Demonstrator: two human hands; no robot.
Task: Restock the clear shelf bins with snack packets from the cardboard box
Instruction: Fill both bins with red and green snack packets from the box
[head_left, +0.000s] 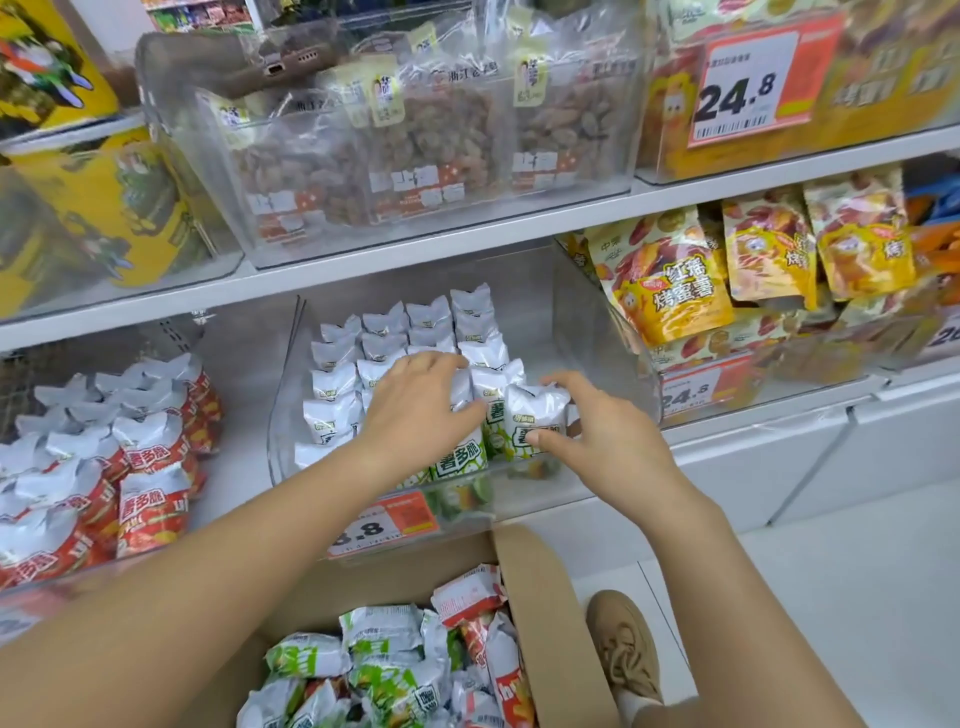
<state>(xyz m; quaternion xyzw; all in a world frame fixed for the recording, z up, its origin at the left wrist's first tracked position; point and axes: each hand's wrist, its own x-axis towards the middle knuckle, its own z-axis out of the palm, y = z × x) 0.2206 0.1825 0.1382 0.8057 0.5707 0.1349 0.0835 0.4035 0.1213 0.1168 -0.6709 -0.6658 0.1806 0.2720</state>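
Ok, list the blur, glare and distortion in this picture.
Head view: wide-angle bend curves the shelf edge; the yellow packs at left smear with blur; glare streaks the upper clear bin; both hands and the green packets stay fairly sharp.

White shelf (519, 218) with clear bins (597, 332) of snack packets (332, 384); cardboard box (540, 613) on floor (831, 597).

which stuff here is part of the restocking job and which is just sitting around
In the job:
- cardboard box of packets
- green packets in the box
- middle bin, part filled
- packet that the right hand grips
- left hand on the bin's packets

Just there:
- red packets in the left bin
- yellow bags
- nut bags above
- 24.8 tag
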